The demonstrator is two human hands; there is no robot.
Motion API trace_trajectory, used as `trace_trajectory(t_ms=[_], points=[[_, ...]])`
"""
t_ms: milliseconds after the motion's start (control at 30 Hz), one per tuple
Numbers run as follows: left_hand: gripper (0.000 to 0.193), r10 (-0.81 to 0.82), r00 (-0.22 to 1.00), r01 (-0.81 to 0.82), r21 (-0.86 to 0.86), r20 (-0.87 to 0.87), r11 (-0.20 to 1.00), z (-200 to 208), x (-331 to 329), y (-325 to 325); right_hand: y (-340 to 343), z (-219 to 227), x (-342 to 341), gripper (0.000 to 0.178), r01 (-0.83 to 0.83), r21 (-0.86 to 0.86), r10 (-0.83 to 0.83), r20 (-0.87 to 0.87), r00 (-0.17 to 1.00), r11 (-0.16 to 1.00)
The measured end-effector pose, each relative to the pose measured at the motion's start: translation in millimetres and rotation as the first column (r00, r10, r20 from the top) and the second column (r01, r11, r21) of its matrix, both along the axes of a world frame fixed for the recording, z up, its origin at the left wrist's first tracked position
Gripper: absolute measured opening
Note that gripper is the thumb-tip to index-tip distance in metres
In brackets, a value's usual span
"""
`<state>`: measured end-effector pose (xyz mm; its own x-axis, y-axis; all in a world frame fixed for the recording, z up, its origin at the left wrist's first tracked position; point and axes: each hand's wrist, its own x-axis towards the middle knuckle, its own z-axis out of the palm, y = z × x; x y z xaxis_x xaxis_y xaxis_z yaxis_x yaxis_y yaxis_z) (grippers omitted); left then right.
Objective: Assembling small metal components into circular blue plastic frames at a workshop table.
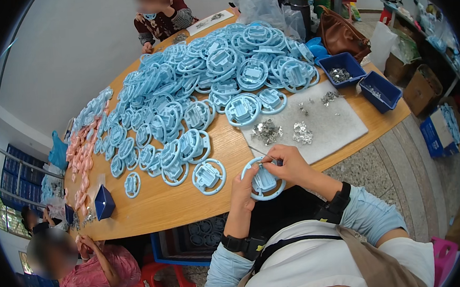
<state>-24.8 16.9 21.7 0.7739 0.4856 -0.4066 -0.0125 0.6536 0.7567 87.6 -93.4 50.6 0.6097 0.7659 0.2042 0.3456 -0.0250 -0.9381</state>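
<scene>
A light-blue toy steering wheel [265, 182] is held at the table's front edge. My left hand [241, 190] grips its left rim, with the thumb along its upper left. Over the wheel's top, my right hand [289, 163] is closed in a pinch on a thin, dark tool [278, 162]; its exact kind is too small to tell. Just beyond my hands lie piles of small shiny metal pieces [266, 132] on a pale board [336, 131]. Another blue steering wheel [209, 177] rests on the table to the left.
A large heap of blue steering wheels [182, 72] covers the wooden table [155, 212]. Two dark-blue bins [380, 91] with metal pieces stand right, near a brown bag [340, 34]. Pink parts [84, 153] lie far left. Co-workers sit across and at left; a blue crate [165, 249] sits below.
</scene>
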Motion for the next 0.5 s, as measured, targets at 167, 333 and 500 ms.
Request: trace_trajectory(t_ms=[167,333,500], points=[[0.021,0.031,0.998,-0.027,0.081,-0.05,0.996,-1,0,-2,7,-5,1,0.012,-0.003,-0.049,0.016,0.272,0.962,0.999],[0.019,-0.032,0.999,0.035,0.106,-0.025,0.994,-3,-1,-1,6,-12,2,0.017,0.035,-0.073,-0.002,0.41,0.912,0.997],[0.022,0.01,1.0,-0.01,0.079,0.0,0.997,-6,-2,3,-19,-7,-12,0.032,0.113,-0.184,0.0,0.524,0.852,0.976]])
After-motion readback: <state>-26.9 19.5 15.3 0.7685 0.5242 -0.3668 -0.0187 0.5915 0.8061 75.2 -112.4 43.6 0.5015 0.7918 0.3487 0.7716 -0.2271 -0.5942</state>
